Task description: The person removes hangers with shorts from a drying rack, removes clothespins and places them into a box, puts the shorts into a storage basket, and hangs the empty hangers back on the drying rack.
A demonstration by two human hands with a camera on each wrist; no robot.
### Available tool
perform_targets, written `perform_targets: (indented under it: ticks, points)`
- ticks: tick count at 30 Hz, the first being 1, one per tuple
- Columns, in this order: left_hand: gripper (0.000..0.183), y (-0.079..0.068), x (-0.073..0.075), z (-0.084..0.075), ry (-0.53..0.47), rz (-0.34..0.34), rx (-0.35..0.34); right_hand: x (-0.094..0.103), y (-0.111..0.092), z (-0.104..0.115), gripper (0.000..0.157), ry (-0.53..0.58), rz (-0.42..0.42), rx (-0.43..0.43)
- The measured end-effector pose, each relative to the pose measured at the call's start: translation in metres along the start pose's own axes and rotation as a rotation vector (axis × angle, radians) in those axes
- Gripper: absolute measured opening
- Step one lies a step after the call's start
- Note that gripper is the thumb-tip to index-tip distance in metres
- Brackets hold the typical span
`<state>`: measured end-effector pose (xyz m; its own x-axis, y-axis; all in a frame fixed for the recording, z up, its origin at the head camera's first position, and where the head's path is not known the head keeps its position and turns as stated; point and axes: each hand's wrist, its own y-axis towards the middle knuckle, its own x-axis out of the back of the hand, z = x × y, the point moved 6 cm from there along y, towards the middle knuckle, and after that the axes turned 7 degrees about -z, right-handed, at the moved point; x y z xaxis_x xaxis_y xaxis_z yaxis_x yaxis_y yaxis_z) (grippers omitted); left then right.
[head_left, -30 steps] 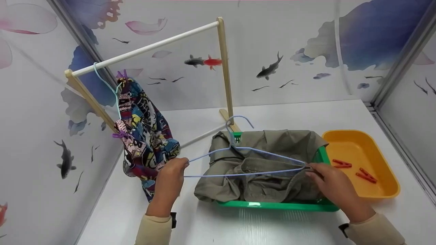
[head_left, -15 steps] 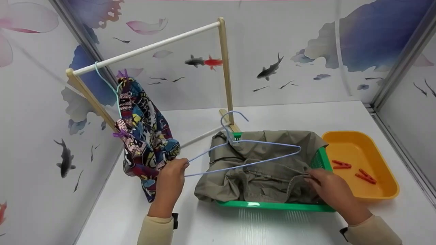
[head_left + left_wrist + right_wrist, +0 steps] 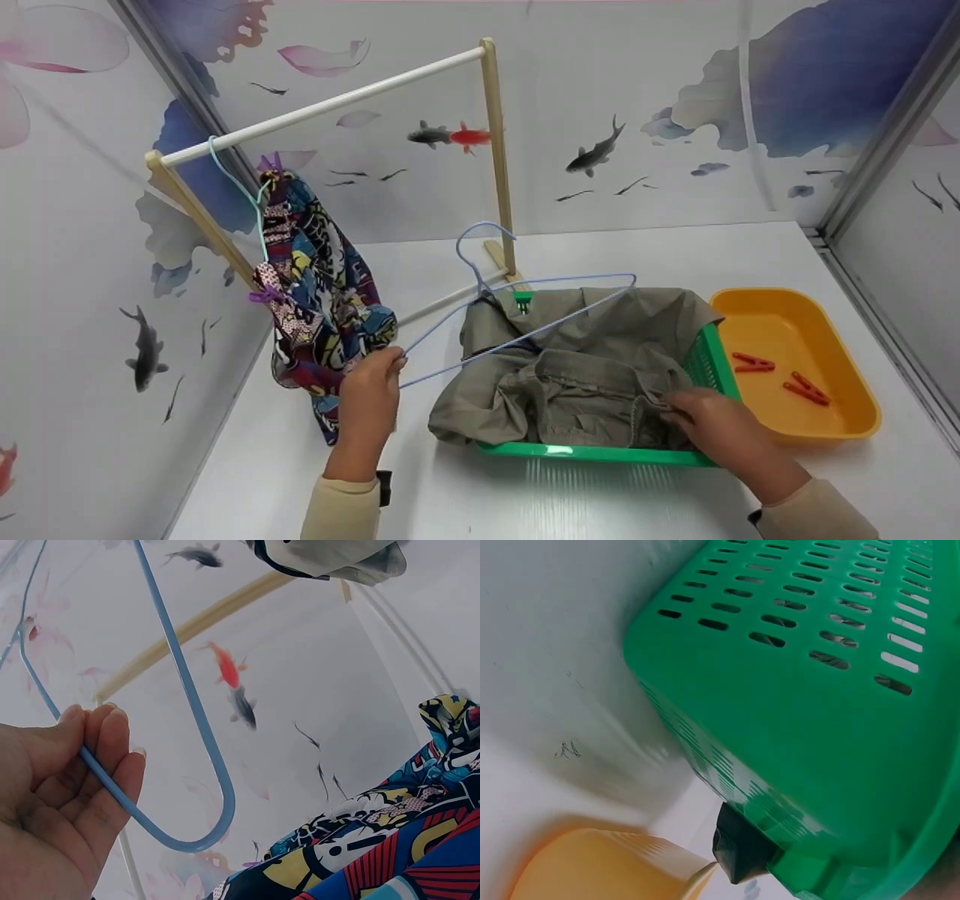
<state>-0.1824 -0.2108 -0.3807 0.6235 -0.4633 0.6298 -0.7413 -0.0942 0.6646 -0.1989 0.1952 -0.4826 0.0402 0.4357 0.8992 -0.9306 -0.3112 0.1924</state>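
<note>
In the head view my left hand [image 3: 370,401] pinches one corner of a blue wire clothes hanger [image 3: 555,324]. The left wrist view has thumb and fingers around the hanger's wire [image 3: 186,675], near its rounded end. Its hook points up and back, and the free end slants over the basket. Olive-grey trousers [image 3: 592,375] with a waistband lie bunched in a green basket [image 3: 592,452], draped over its rims. At the basket's right side, my right hand [image 3: 716,427] pinches the trousers' waistband edge. The right wrist view is mostly filled by the basket wall [image 3: 727,682], with the fingers hidden.
A wooden drying rack [image 3: 495,150] with a white bar [image 3: 322,109] stands behind. On it a patterned garment [image 3: 322,277] hangs from a pale green hanger [image 3: 238,184] with purple clips [image 3: 266,295]. Right of the basket, a yellow tray [image 3: 847,405] holds red clothespins [image 3: 806,388].
The hanger has come out of the trousers' waistband and its free end has swung up and left. My right hand has shifted slightly down and left, keeping hold of the cloth.
</note>
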Motion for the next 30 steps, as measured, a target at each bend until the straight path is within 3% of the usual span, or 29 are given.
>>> perform_targets:
  ticks: [6, 18, 26, 30]
  points:
    - [0.009, 0.001, 0.002, 0.006, -0.018, 0.017, 0.130, -0.001, -0.003, 0.004, 0.012, -0.013, 0.006, 0.026]
    - [0.016, -0.001, 0.006, 0.016, -0.028, 0.048, 0.275, 0.012, -0.012, 0.003, 0.030, -0.002, -0.008, -0.033]
    - [0.014, 0.000, 0.013, 0.018, -0.046, -0.022, 0.291, 0.022, -0.017, -0.008, 0.031, 0.011, -0.034, -0.092]
    - [0.014, 0.000, 0.015, 0.019, -0.041, -0.040, 0.291, 0.027, -0.020, -0.014, 0.030, 0.022, -0.085, -0.116]
